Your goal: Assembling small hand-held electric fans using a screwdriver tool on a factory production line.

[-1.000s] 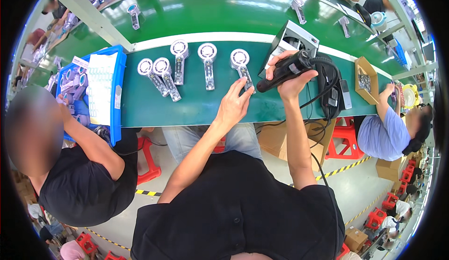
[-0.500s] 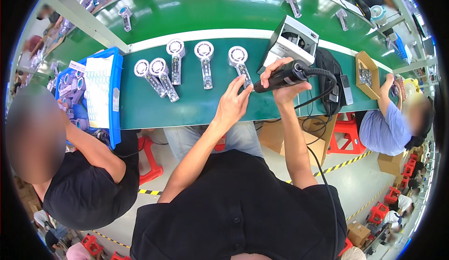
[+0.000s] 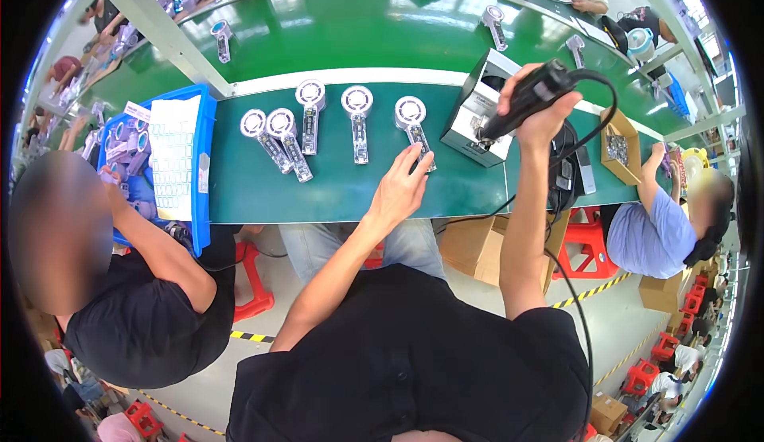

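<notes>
My right hand (image 3: 543,106) grips a black corded electric screwdriver (image 3: 525,97), its tip pointing down-left at a small grey metal box (image 3: 480,116). My left hand (image 3: 400,190) rests on the green bench (image 3: 334,191), fingertips on the handle of the rightmost white hand-held fan (image 3: 413,126). Several more fans (image 3: 356,116) of the same kind lie in a row to the left, round heads pointing away from me.
A blue tray (image 3: 202,173) with a white sheet and lilac parts sits at the left, beside a seated person in black (image 3: 135,283). Another seated person (image 3: 656,231) works at the right near a cardboard box of small parts (image 3: 619,144). A green conveyor (image 3: 382,28) runs behind.
My right hand has lifted the screwdriver up and to the right, away from the fan and toward the grey box. My left hand stays on the rightmost fan.
</notes>
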### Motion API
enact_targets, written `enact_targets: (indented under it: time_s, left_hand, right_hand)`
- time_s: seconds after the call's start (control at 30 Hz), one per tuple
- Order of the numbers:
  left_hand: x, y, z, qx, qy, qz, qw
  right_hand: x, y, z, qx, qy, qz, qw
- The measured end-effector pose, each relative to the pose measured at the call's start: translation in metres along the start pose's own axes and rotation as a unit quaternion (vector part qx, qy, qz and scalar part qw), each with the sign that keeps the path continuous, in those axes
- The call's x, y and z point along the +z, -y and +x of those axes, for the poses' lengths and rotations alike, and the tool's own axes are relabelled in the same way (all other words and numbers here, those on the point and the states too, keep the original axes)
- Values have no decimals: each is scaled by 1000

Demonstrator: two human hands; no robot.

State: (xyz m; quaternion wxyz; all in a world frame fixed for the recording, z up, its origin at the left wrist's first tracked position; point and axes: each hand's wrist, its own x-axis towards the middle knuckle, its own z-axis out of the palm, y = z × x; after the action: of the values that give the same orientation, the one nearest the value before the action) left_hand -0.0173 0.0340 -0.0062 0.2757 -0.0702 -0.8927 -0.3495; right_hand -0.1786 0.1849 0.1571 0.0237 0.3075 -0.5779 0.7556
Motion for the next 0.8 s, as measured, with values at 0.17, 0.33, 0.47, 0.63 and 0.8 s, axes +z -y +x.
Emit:
enact_targets:
  time_s: [0.17,0.33,0.47,0.63,0.8]
  left_hand:
    - [-5,-6,3,-17,11,-18,1000]
    - [-4,-5,3,-13,15,-17,1000]
    - [-5,-5,3,-14,11,-20,1000]
    - [-3,-3,4,-14,9,-23,1000]
    - [-4,-1,3,-22,6,-23,999]
  right_hand:
    - [-8,-4,18,12,-42,-43,998]
    - [-18,-13,14,34,-56,-16,998]
    - [-22,-16,15,39,-52,-5,998]
    - [-21,-13,17,97,-92,30,991]
    - [-9,-26,-13,138,-67,142,978]
